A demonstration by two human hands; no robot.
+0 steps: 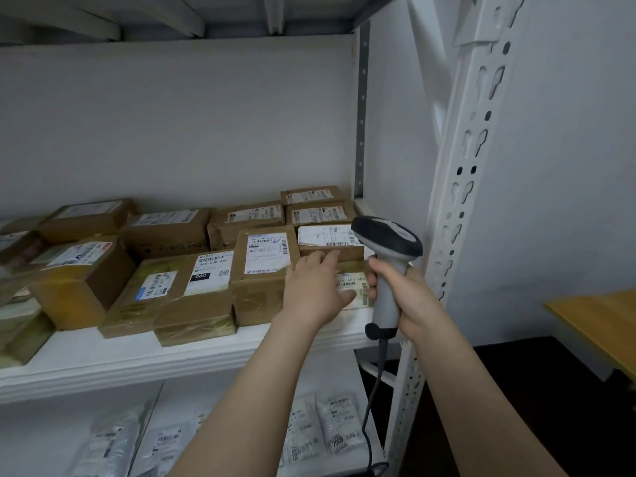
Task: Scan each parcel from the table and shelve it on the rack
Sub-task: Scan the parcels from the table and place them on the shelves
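Brown cardboard parcel [356, 287], centre right, pressed into shelf [172, 363] row under left hand [315, 290], fingers [328, 257] straight; barcode scanner [387, 235] gripped ready in right hand [411, 304].

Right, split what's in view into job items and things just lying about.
In the job:
scanner, gripped by the right hand
small parcel, touched by the left hand
rack shelf

Lying about:
cardboard boxes already shelved at left
bagged parcels on the level below
wooden surface at right
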